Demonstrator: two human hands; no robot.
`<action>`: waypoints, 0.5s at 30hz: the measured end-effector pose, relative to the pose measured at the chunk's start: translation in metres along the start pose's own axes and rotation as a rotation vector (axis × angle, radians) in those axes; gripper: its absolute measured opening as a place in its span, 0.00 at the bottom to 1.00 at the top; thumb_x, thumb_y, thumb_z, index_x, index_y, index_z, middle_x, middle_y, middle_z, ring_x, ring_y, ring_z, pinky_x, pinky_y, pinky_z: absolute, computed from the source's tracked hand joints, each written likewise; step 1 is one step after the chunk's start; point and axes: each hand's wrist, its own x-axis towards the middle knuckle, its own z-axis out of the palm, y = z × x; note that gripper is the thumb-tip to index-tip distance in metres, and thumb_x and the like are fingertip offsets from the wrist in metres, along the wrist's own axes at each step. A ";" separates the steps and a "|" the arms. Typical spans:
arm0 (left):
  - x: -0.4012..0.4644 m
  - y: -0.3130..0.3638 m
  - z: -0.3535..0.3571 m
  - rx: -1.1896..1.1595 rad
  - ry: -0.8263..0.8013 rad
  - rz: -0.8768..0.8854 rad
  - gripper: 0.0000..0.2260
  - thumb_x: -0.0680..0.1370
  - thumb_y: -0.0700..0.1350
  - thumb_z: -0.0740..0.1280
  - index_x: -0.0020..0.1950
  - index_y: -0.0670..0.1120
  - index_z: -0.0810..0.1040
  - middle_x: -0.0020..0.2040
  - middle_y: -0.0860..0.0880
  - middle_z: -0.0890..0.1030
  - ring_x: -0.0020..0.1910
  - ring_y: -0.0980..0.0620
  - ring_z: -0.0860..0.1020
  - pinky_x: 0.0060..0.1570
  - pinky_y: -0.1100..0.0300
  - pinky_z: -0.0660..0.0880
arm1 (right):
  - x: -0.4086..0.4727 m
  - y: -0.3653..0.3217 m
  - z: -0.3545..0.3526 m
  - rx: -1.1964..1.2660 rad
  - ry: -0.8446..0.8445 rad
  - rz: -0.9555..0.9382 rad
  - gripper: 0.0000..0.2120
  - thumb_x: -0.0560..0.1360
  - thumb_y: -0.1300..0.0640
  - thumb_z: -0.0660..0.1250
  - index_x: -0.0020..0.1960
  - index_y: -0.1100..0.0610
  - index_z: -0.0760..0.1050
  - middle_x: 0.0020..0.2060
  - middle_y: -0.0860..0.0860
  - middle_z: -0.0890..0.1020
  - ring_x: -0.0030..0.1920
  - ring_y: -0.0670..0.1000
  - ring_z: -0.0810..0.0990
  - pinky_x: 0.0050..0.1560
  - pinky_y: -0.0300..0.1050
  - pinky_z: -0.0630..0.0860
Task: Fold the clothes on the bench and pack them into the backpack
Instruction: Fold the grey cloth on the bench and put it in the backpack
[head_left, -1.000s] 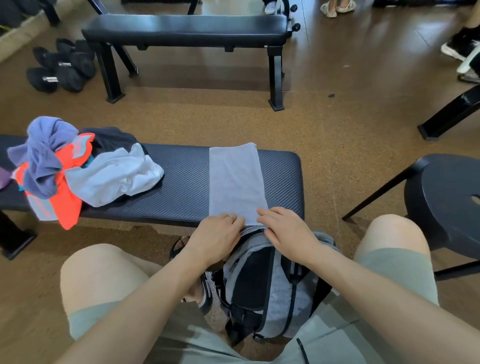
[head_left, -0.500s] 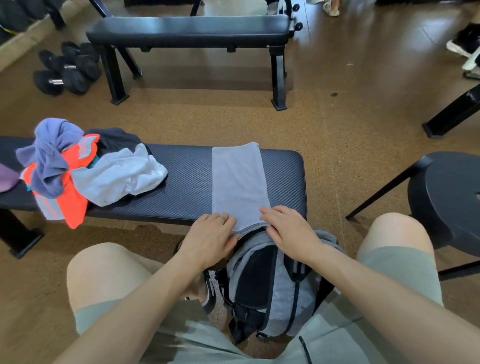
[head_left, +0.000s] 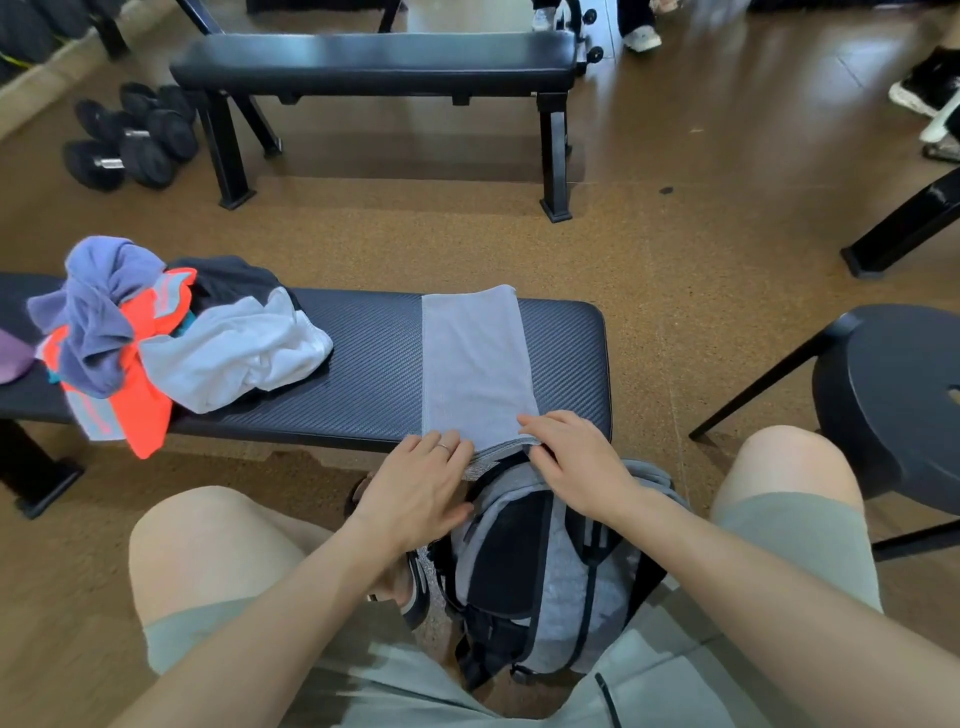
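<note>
Worktop (head_left: 363, 364): black padded bench, lying crosswise just ahead of the knees.
Grey garment (head_left: 475, 364): folded into a long strip across the worktop, near end drooping over the edge onto the backpack's top.
Left hand (head_left: 415, 491): fingers fairly straight, resting on the strip's near left corner; a firm hold cannot be told.
Right hand (head_left: 576, 462): fingers bent over the near right corner, apparently pinching the hem.
Change: hardly any over the last second; both hands stay at the near hem, strip unmoved.
Meaning: probably the pause before folding the strip shorter.
Backpack (head_left: 545, 561): grey and black, upright on the floor between the legs, touching the hem.
Pile (head_left: 171, 338): unfolded clothes at the worktop's left, still to do.
</note>
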 end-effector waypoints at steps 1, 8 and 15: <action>0.002 0.003 0.002 0.022 0.000 -0.020 0.20 0.69 0.53 0.72 0.55 0.45 0.73 0.48 0.47 0.74 0.44 0.46 0.74 0.43 0.52 0.72 | 0.000 -0.002 -0.001 0.036 -0.004 0.037 0.20 0.83 0.54 0.58 0.74 0.51 0.70 0.67 0.49 0.76 0.70 0.50 0.68 0.72 0.49 0.63; 0.014 -0.025 -0.010 -0.455 0.117 -0.197 0.06 0.77 0.42 0.64 0.53 0.48 0.71 0.46 0.50 0.77 0.45 0.45 0.76 0.42 0.49 0.73 | 0.014 -0.013 -0.024 0.178 -0.019 0.128 0.10 0.83 0.56 0.57 0.44 0.54 0.71 0.38 0.51 0.76 0.43 0.52 0.73 0.44 0.48 0.65; 0.034 -0.059 -0.018 -0.760 0.126 -0.340 0.07 0.85 0.48 0.60 0.58 0.49 0.75 0.45 0.52 0.81 0.44 0.52 0.77 0.44 0.52 0.72 | 0.053 -0.023 -0.031 0.187 0.064 0.299 0.16 0.84 0.52 0.56 0.38 0.54 0.62 0.33 0.52 0.73 0.36 0.55 0.72 0.39 0.52 0.67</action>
